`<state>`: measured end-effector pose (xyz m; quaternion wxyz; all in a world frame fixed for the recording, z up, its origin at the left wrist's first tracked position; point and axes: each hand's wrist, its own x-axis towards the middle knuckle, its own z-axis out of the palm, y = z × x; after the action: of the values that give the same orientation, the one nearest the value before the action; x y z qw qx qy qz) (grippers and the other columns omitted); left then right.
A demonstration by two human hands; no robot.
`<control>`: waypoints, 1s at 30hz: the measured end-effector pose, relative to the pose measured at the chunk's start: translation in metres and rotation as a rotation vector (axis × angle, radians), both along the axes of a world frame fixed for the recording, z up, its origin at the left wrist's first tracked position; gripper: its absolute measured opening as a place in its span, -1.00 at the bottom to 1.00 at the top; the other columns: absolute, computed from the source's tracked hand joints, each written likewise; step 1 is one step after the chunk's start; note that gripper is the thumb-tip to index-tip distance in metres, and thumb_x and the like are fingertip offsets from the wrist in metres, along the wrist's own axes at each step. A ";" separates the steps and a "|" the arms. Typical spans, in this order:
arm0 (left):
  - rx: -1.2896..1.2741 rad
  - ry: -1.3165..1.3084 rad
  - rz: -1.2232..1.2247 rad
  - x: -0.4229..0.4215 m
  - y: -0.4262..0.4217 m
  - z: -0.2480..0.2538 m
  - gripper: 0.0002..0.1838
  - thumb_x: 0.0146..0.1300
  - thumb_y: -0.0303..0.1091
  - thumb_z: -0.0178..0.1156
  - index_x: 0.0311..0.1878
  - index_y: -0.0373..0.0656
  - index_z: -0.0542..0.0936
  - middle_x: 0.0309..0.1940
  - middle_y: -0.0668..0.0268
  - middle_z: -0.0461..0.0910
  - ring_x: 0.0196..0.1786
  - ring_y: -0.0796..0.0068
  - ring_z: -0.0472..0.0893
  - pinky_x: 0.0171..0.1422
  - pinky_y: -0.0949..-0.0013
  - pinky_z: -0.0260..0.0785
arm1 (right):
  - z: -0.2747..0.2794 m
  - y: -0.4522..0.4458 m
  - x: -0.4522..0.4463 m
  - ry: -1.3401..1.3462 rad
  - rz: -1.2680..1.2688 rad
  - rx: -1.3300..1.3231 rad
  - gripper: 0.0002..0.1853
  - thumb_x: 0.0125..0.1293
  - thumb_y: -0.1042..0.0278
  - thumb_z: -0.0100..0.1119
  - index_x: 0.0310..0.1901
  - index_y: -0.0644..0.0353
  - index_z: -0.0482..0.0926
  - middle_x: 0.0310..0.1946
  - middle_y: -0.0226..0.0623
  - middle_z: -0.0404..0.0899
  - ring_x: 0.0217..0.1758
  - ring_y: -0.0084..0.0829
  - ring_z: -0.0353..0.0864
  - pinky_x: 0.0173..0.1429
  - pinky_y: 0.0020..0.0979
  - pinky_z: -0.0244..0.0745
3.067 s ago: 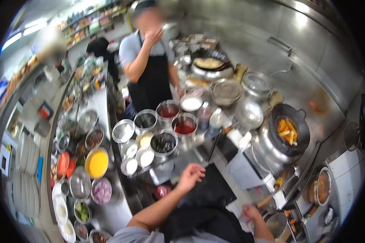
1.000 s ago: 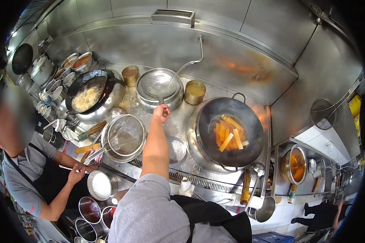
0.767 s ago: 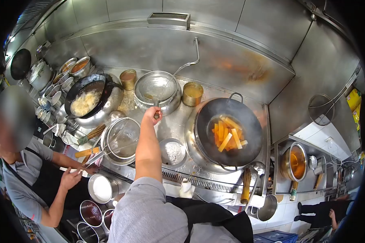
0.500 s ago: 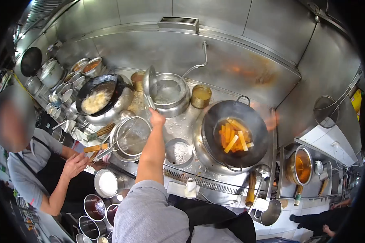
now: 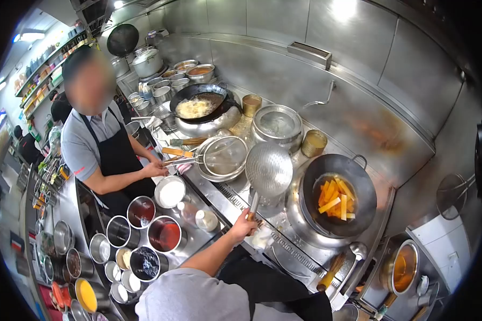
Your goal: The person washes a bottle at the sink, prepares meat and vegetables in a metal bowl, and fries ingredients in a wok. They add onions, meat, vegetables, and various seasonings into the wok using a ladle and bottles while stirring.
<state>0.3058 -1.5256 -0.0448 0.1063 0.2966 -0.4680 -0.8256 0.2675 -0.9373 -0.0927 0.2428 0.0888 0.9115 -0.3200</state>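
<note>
My left hand [image 5: 243,227] is wrapped round the handle of a perforated metal strainer [image 5: 269,169], whose round bowl is raised above the stove top. Behind it stands a pot of clear liquid [image 5: 277,124]. To the right, a black wok [image 5: 333,196] holds orange and pale sticks of food [image 5: 337,197] in liquid. A ladle [image 5: 358,250] and a brush with a wooden handle [image 5: 332,272] lie at the stove's front right. My right hand is out of sight.
At the left a co-worker [image 5: 120,155] stands with hands near a wire strainer [image 5: 225,158]. Several metal containers, one with red sauce [image 5: 164,234], crowd the lower left. Another wok [image 5: 198,104] holds frying food. A pot with orange liquid [image 5: 403,267] is at the right.
The strainer has been lifted off the pot and brought towards me, over the stove's front. My view has turned left, showing more of the containers and the co-worker.
</note>
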 end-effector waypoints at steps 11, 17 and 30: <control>-1.190 -0.707 0.251 0.057 0.045 -0.039 -0.52 0.19 -0.34 0.14 0.20 -0.20 0.44 0.15 -0.11 0.43 0.18 -0.10 0.46 0.29 0.09 0.34 | -0.028 0.037 -0.003 -0.040 0.343 -0.299 -0.71 0.33 0.19 0.19 -0.16 0.30 0.56 -0.42 -0.27 0.63 -0.38 -0.47 0.59 -0.30 -0.37 0.51; -1.376 -0.405 0.027 0.116 0.151 -0.056 -0.56 0.01 -0.54 0.14 0.05 -0.15 0.53 0.12 -0.03 0.45 0.23 -0.05 0.42 0.35 0.10 0.30 | -0.041 -0.045 0.023 -0.820 0.462 -0.784 -0.65 0.39 0.12 0.14 0.02 0.23 0.51 -0.30 -0.28 0.64 -0.29 -0.41 0.66 -0.16 -0.41 0.60; -0.661 -0.493 -0.840 0.247 0.203 -0.142 -0.51 0.23 -0.34 0.19 0.25 -0.17 0.40 -0.13 0.16 0.64 -0.18 0.37 0.64 -0.14 0.29 0.51 | -0.142 -0.178 0.059 -0.777 -0.220 -0.943 -0.69 0.28 0.24 0.22 -0.02 0.02 0.37 -0.37 -0.30 0.58 -0.26 -0.31 0.67 -0.17 -0.13 0.59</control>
<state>0.5531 -1.3224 -0.1871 -0.2552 0.2198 -0.7889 -0.5140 0.3268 -1.1151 -0.2347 0.5355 0.1751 0.5024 -0.6559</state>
